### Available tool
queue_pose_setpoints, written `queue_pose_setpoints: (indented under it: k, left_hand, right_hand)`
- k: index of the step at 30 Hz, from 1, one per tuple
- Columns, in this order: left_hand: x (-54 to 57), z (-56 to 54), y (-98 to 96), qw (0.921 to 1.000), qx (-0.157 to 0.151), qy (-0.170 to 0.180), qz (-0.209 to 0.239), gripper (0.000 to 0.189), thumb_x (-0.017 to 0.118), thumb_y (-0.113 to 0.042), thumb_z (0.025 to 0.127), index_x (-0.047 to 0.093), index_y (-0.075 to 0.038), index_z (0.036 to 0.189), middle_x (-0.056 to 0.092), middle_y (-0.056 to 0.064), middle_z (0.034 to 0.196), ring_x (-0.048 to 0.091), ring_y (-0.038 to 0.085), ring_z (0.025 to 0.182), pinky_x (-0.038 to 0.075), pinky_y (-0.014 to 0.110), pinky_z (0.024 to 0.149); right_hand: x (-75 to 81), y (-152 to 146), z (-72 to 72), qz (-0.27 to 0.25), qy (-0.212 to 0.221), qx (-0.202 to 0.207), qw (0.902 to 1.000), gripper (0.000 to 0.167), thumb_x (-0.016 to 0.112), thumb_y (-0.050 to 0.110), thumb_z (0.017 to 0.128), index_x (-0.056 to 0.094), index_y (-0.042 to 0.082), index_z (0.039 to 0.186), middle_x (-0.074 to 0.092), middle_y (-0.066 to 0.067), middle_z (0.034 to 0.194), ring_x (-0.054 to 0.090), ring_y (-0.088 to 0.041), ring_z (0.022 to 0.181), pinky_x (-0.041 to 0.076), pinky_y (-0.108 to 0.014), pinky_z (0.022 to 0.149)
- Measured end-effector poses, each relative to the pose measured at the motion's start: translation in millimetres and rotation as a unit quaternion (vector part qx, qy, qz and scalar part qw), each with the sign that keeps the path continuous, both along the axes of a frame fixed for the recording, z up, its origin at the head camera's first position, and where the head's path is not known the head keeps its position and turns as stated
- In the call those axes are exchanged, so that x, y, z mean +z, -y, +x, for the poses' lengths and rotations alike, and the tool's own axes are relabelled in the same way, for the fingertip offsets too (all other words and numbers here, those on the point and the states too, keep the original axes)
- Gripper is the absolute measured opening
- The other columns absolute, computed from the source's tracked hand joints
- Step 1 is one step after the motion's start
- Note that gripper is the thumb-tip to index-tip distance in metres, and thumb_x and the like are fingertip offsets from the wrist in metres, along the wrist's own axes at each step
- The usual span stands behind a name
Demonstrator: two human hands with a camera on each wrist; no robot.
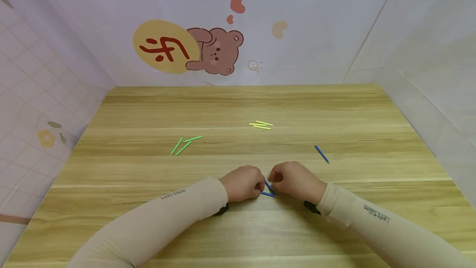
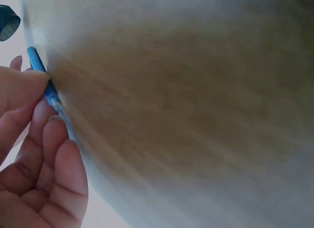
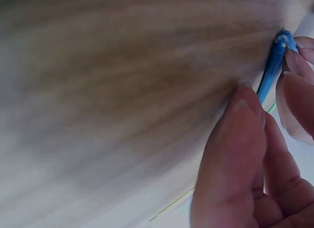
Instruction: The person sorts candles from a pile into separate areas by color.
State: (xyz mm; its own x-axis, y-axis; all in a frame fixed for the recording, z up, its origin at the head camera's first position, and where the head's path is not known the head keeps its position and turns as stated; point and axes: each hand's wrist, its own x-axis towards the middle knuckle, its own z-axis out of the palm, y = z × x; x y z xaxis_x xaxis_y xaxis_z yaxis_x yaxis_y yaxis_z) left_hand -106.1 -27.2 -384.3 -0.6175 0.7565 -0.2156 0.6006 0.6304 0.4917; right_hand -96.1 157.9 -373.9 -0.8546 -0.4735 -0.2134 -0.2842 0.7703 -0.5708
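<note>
Two thin blue sticks lie close together between the hands in the head view, meeting at an angle. One blue stick [image 1: 267, 194] runs nearly level; a second blue stick [image 1: 268, 186] slants above it. My left hand [image 1: 243, 183] pinches a blue stick [image 2: 37, 60] between thumb and finger, plain in the left wrist view. The right hand [image 1: 297, 181] curls close beside the sticks' meeting point. In the right wrist view, one end of a blue stick [image 3: 271, 73] reaches between its thumb and fingers, and left-hand fingers touch the far end.
On the wooden table [image 1: 148, 111], several yellow sticks [image 1: 261, 125] lie beyond the hands. Three green sticks [image 1: 183, 146] are to the left. Another blue stick [image 1: 322, 154] lies alone to the right. A printed white curtain [image 1: 305, 53] rises behind the table.
</note>
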Motion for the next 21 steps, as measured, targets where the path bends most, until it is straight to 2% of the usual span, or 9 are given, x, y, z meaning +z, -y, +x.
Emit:
queue_pose_setpoints:
  k: [11, 21]
  left_hand:
    - [1.4, 0.6, 1.1, 0.9999, 0.007, 0.01, 0.006, 0.013, 0.068, -0.005, 0.085, 0.069, -0.014, 0.075, 0.054, -0.01, 0.072, 0.047, 0.005, 0.069, 0.041, 0.018, 0.067]
    - [1.2, 1.0, 2.1, 0.9996, 0.013, 0.016, 0.019, 0.016, 0.069, -0.006, 0.085, 0.067, -0.014, 0.072, 0.054, -0.01, 0.072, 0.048, 0.004, 0.069, 0.041, 0.018, 0.067]
  right_hand:
    - [-1.5, 6.4, -2.4, 0.006, -0.016, 0.011, 0.9998, 0.009, 0.077, 0.011, 0.076, 0.069, 0.012, 0.08, 0.063, 0.008, 0.074, 0.053, -0.006, 0.069, 0.046, -0.025, 0.066]
    - [-3.1, 8.4, -5.5, 0.021, -0.023, 0.017, 0.9994, 0.007, 0.075, 0.008, 0.075, 0.07, 0.01, 0.08, 0.064, 0.007, 0.073, 0.054, -0.007, 0.07, 0.047, -0.027, 0.067]
